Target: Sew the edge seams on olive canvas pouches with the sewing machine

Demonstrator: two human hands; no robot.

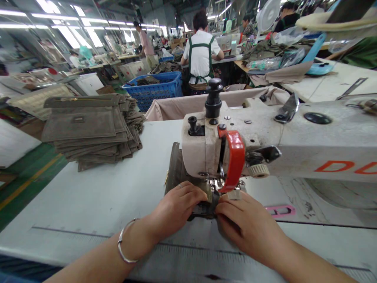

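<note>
The olive fabric piece [176, 169] lay on the table [97, 204] under the sewing machine [294, 137] head, below its red guard [236, 159]. The left hand [176, 208] and right hand [249, 226] pressed its near edge, fingers closed down on it, fingertips almost meeting. Bare tabletop spread left toward the fabric stack [91, 129]; the machine arm crowded the right.

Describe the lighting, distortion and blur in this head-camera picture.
Head view: ceiling strip lights blow out to white; the wide-angle lens bows the table and sewing machine; left hand and right hand on the olive fabric piece are sharp and evenly lit, with soft shadow beneath; distant workers look softer.
</note>
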